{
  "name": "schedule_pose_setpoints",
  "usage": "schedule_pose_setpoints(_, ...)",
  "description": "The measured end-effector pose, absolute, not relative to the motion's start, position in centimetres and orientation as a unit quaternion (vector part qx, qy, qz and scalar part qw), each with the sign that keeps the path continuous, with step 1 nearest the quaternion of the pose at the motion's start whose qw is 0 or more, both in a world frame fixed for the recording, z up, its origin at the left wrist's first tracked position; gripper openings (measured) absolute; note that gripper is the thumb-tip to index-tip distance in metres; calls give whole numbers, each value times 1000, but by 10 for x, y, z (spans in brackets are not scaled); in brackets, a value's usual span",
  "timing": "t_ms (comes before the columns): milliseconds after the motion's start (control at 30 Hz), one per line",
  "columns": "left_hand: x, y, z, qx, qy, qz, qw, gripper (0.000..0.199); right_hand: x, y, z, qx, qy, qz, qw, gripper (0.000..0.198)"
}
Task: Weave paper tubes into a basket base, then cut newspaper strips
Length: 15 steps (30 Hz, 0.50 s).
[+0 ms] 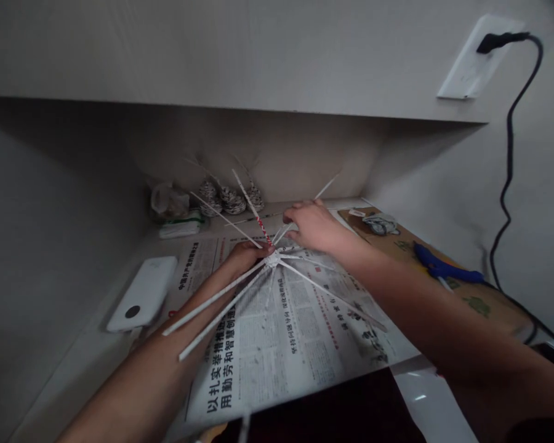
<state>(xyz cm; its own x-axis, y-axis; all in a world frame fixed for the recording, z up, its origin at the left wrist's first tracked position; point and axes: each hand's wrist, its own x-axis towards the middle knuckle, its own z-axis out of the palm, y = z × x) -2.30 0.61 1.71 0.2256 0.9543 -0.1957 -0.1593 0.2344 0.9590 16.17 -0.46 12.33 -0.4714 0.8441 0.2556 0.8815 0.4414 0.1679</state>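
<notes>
Rolled paper sticks fan out from a small woven centre (272, 259), like spokes of a wheel. My left hand (252, 251) is closed on this spoked paper weave at its left edge, thumb near the centre. One spoke, a stick with red print (261, 224), points up and away. My right hand (311, 223) has its fingers curled round a white paper stick (327, 186), whose far end sticks out above the knuckles. Two long spokes (212, 301) reach over my left forearm, and another spoke (327, 292) slopes down to the right above the newspaper.
Printed newspaper (263, 351) covers the work surface. A white power bank (143, 294) lies at left. Several woven cone shapes (233, 200) and a plastic bag (168, 200) stand at the back. A blue glue gun (443, 264) rests on cardboard (498, 307) at right, near a black cord (508, 154).
</notes>
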Motion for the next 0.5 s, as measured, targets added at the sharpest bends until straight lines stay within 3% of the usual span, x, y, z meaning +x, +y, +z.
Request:
schedule_pose_setpoints(100,-37,8,23,482,416,355,684,34,174,1,105,-562,-822,-84,47,40)
schedule_pose_setpoints(267,-48,11,27,509,413,335,677,29,205,9,104,-668,-738,-94,-24,20)
schedule_pose_setpoints(400,-38,8,25,491,425,340,680,34,219,2,139,-668,-690,-247,130,33)
schedule_pose_setpoints(500,-25,3,23,444,440,368,688,38,219,-4,154,-624,-685,-306,219,55)
